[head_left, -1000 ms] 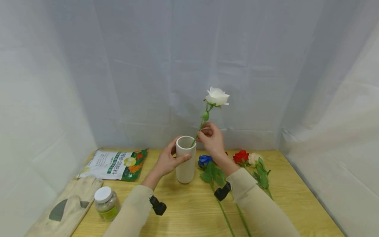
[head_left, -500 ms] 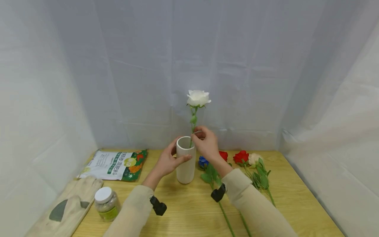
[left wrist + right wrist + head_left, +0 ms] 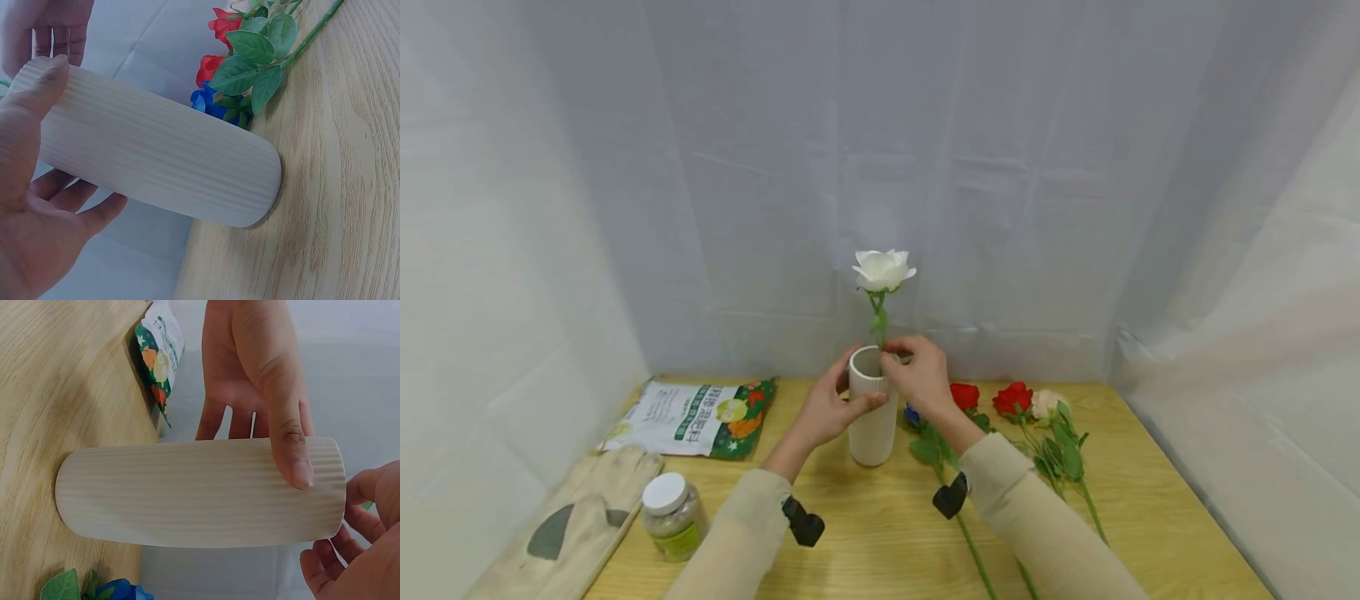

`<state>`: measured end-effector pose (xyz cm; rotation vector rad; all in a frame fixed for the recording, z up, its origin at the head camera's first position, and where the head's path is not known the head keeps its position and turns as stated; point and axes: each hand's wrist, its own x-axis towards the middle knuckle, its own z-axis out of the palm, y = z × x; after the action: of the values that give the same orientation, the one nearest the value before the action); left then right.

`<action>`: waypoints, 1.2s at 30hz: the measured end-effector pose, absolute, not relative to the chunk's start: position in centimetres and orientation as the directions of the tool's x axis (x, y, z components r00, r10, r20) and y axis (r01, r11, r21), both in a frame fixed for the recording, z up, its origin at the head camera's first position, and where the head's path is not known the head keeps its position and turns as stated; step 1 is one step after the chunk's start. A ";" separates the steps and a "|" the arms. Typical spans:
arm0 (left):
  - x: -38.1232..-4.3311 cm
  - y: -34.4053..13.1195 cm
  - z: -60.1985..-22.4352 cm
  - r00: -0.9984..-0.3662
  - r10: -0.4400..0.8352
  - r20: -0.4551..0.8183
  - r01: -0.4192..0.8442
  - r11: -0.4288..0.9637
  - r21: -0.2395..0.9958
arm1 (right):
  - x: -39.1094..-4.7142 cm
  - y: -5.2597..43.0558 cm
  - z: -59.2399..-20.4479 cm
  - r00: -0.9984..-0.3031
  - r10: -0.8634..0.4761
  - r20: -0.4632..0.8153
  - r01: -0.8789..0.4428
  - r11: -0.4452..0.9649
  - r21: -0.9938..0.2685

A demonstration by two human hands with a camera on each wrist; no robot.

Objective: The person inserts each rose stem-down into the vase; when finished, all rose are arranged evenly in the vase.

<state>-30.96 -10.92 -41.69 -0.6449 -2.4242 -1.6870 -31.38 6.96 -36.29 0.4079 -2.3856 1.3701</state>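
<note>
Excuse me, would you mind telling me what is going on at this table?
A person is handling a white vase and a white rose. The left hand grips the vase near its top, its base on the wooden table. The right hand pinches the rose's stem at the rim, the stem reaching inside and the bloom above. Blue, red and cream flowers lie to the right.

The vase looks matt and finely ribbed, the table grained wood, the bag plastic, the glove cloth.

The vase is ribbed white; rose, white.
</note>
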 end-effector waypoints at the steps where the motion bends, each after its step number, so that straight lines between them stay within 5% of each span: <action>1: -30.9 -10.9 -41.6 -0.904 0.275 0.328 0.403 0.289 0.868 | -31.4 7.0 -36.3 -0.894 -0.071 0.442 -0.416 0.499 -0.761; 20: -31.1 -10.8 -41.4 -0.916 0.256 0.308 0.378 0.297 0.877 | -31.4 8.2 -36.0 -0.917 -0.024 0.398 -0.358 0.486 -0.797; 36: -31.1 -10.8 -41.4 -0.927 0.236 0.291 0.353 0.289 0.890 | -31.0 18.4 -35.6 -0.965 0.086 0.247 -0.193 0.402 -0.895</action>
<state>-31.06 -10.84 -41.39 -0.5592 -2.4378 -1.7264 -31.05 18.38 -35.57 0.0945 -2.4074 1.5883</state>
